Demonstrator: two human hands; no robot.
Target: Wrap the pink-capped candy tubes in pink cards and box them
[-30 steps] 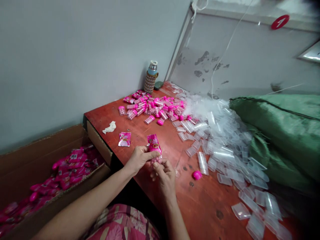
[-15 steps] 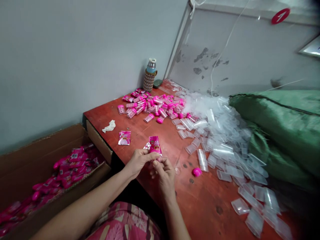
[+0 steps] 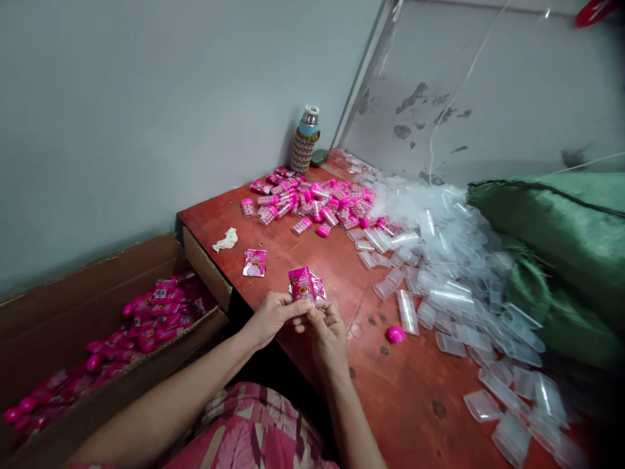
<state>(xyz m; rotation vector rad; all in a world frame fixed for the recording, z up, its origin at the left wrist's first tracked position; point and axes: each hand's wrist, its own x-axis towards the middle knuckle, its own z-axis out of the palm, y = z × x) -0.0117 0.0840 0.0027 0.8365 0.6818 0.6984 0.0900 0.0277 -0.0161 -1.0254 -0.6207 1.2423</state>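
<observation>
My left hand (image 3: 274, 317) pinches the lower part of a pink packet (image 3: 301, 284) over the front edge of the red table (image 3: 312, 251). Fingers of my right hand (image 3: 328, 332) are closed at the packet's bottom edge, touching the left fingertips. Behind the held packet, another pink and silver packet (image 3: 318, 286) shows in part. To the left of my hands, a pink packet (image 3: 254, 262) lies flat on the table. A pink cap (image 3: 395, 335) and a clear tube (image 3: 407, 312) lie to the right.
Filled pink-capped tubes (image 3: 317, 202) are piled at the back. Many clear tubes (image 3: 449, 286) spread over the right side beside a green sack (image 3: 561, 260). A covered bottle (image 3: 303, 146) stands by the wall. At left is a cardboard box (image 3: 208, 267) of pink packets (image 3: 161, 309).
The held packet has turned and tilted left, and more of the packet behind it shows at its right. The camera view has shifted, so the table contents appear farther right.
</observation>
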